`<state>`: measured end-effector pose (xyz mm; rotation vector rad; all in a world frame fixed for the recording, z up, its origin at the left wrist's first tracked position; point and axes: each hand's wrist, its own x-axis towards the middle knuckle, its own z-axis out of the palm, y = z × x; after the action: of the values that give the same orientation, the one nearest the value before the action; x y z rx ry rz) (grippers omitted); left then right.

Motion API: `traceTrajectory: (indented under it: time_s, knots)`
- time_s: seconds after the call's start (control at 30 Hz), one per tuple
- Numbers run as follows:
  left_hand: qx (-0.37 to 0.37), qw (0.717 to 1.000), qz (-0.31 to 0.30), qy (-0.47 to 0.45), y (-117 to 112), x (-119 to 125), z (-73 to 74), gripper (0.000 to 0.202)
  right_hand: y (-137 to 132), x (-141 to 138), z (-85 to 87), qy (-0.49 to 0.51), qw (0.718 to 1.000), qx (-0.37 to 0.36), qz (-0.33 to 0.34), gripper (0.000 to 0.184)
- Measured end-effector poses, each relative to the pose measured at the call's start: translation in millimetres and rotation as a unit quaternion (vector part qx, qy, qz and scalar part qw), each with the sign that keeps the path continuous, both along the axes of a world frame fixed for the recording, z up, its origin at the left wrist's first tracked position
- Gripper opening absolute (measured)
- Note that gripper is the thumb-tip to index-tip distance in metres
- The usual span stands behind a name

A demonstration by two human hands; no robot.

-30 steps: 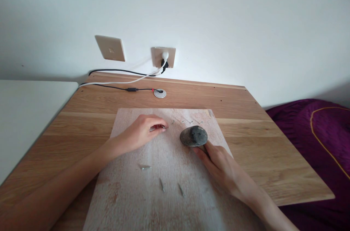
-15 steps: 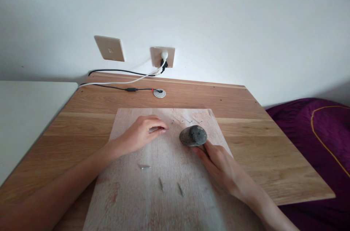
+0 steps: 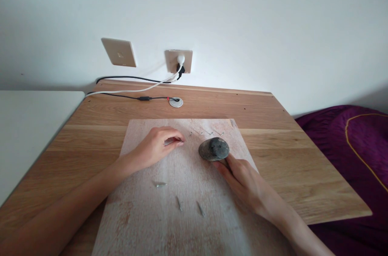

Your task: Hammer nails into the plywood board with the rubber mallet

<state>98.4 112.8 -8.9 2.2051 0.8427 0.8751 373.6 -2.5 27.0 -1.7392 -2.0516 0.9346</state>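
Note:
A pale, worn wooden board (image 3: 182, 223) lies on a wooden desk (image 3: 287, 159). My left hand (image 3: 157, 147) rests on the board's far part, fingers pinched on a small nail held against the wood. My right hand (image 3: 242, 179) grips a dark grey stone (image 3: 214, 149) just right of the pinched nail, low over the board. Several small nails (image 3: 206, 133) stand in a row near the board's far edge. Three loose nails (image 3: 179, 203) lie on the board nearer to me.
Wall sockets (image 3: 178, 61) with white and black cables (image 3: 133, 93) run along the desk's far edge to a round grommet (image 3: 176, 102). A white surface (image 3: 27, 126) adjoins on the left. Purple bedding (image 3: 348, 147) lies to the right.
The view shifted slightly; both hands stay almost in place, the stone still beside the pinched nail.

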Motion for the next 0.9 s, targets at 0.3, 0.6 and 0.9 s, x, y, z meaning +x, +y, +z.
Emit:
traceTrajectory:
  time_s: [0.3,0.6,0.9]
  knots:
    - [0.022,1.0,-0.002,0.002,0.4,0.0,-1.1,0.009,0.4,-1.6,3.5,0.018,1.0,-0.003,0.001,0.028]
    - [0.075,0.997,-0.021,0.021,1.1,0.1,1.7,0.009,-0.2,-0.8,4.2,0.018,1.0,-0.002,0.004,0.027]
    - [0.021,0.998,0.06,-0.029,3.5,-0.3,-1.4,0.02,0.3,1.3,0.1,0.01,1.0,0.006,0.006,0.028]
